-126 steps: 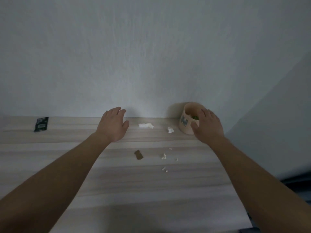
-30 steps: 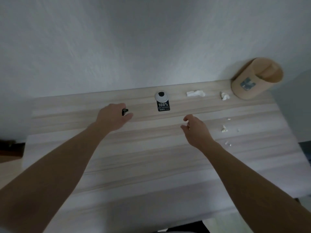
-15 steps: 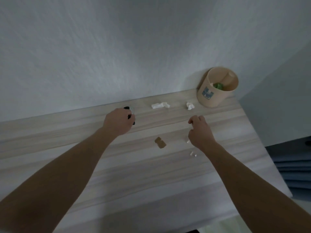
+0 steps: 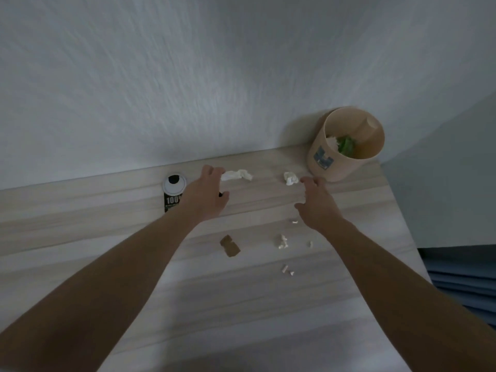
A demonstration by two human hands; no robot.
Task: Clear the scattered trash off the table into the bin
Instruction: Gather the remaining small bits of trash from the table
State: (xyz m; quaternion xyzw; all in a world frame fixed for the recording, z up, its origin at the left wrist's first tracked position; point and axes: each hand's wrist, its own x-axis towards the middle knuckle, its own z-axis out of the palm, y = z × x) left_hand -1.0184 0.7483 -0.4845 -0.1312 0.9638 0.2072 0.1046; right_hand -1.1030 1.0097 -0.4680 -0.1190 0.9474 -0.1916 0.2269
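A tan round bin [image 4: 346, 169] with a blue label stands at the table's back right corner, with green and white trash inside. My left hand [image 4: 205, 196] reaches forward. Its fingertips touch the left end of a crumpled white tissue [image 4: 239, 175], and a small black scrap [image 4: 220, 194] shows under the thumb. My right hand [image 4: 316, 205] is open with fingers spread, its index tip just right of a small white paper wad [image 4: 290, 179]. A brown scrap [image 4: 230, 246] and several white crumbs [image 4: 281, 241] lie nearer me.
A black "100%" label [image 4: 171, 202] with a white round disc [image 4: 174, 183] lies left of my left hand, partly hidden by it. The wall runs right behind the table [image 4: 107, 264]. Blue fabric [image 4: 461, 280] hangs past the table's right edge.
My left hand has moved right from the black label to the tissue. My right hand has moved forward from the crumbs toward the wad by the bin. The view has shifted.
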